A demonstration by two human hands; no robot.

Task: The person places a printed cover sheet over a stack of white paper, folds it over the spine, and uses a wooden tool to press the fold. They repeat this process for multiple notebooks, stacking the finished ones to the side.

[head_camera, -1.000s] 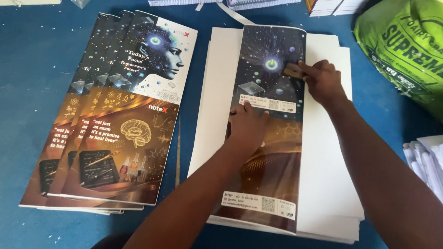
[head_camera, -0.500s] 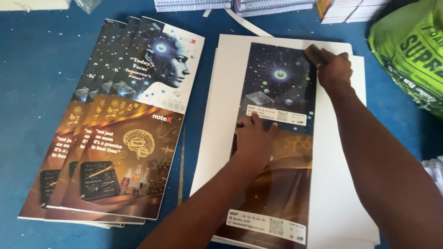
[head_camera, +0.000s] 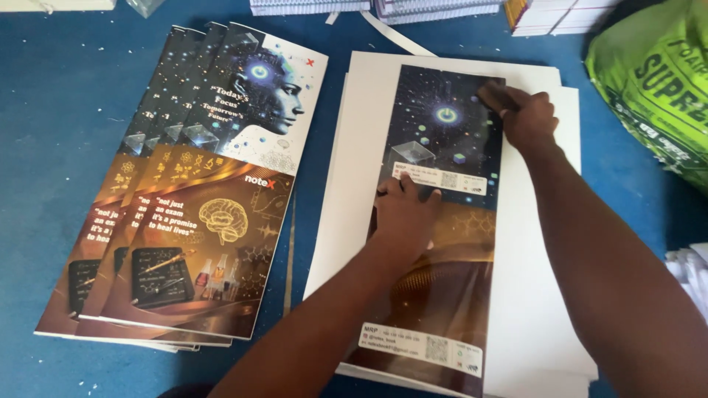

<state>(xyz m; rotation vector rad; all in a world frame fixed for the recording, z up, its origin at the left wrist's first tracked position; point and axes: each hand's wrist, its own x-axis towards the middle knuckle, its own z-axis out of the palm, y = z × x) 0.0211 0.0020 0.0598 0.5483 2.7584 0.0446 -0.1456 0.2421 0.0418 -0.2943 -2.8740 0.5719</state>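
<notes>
**Glossy cover pressed onto white board**

Printed covers fanned at left on blue surface. Centre: left hand flat, fingers together, on dark cover sheet atop white boards. Right hand clamped on small brown block at sheet's top corner.

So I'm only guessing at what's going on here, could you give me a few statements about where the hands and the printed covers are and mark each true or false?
1. The left hand lies flat on the long printed cover sheet. True.
2. The right hand presses a small brown block near the sheet's top right corner. True.
3. The printed cover sheet lies straight on the blue surface. False: it lies on a stack of white boards.
4. The fanned pile of finished covers sits to the right of the hands. False: it lies to their left.
5. A green sack is at the upper right. True.
</notes>
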